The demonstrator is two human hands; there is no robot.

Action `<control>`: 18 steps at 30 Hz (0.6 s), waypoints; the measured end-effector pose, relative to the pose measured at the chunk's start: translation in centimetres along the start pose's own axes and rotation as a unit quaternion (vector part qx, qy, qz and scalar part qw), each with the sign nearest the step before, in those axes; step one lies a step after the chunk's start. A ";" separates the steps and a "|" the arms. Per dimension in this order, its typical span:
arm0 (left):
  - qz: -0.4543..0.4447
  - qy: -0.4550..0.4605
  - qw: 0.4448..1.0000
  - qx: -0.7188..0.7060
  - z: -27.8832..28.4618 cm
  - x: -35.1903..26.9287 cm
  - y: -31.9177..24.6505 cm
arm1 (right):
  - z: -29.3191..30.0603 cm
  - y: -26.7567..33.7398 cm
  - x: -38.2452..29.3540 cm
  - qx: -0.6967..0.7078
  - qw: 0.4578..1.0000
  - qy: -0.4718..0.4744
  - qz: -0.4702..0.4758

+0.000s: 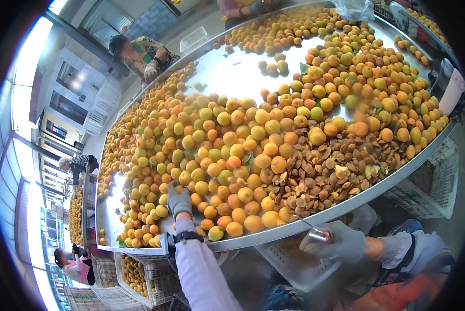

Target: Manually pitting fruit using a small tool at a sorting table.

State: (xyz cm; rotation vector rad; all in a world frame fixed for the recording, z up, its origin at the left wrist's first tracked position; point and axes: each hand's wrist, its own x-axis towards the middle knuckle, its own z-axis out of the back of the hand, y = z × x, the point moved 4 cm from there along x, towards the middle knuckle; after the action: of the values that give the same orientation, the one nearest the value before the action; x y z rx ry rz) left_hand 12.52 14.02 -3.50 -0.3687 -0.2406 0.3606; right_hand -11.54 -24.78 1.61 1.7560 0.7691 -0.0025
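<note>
My left hand (pixel 179 200), in a grey glove, reaches over the near edge of a metal sorting table (pixel 283 235). Its fingers touch the heap of apricots (pixel 224 149), and whether they grip one is hard to tell. My right hand (pixel 333 241), also gloved in grey, is just outside the table's rim. It holds a small hand tool (pixel 318 234) with a metal handle and a thin shaft pointing at the rim. On the table beyond that tool lies a pile of brown apricot stones (pixel 325 171), with whole apricots around it.
Below the rim is a white plastic crate (pixel 294 268). More crates stand at the right (pixel 430 186) and lower left (pixel 148 272), the latter holding apricots. A gloved co-worker (pixel 146 58) stands across the table; another person's arms (pixel 248 9) show at the top. A plastic bag (pixel 353 9) lies at the far edge.
</note>
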 end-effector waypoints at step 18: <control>0.028 0.335 0.640 -0.691 4.0 -26.3 -13.1 | 0.0 -1.6 -1.7 -0.001 0.994 0.005 0.107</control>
State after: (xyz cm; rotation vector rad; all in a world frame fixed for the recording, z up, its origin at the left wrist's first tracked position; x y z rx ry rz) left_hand -8.60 -6.26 0.99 -2.0167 0.3058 -0.0044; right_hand -13.67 -25.39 0.92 1.8295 0.5830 0.1515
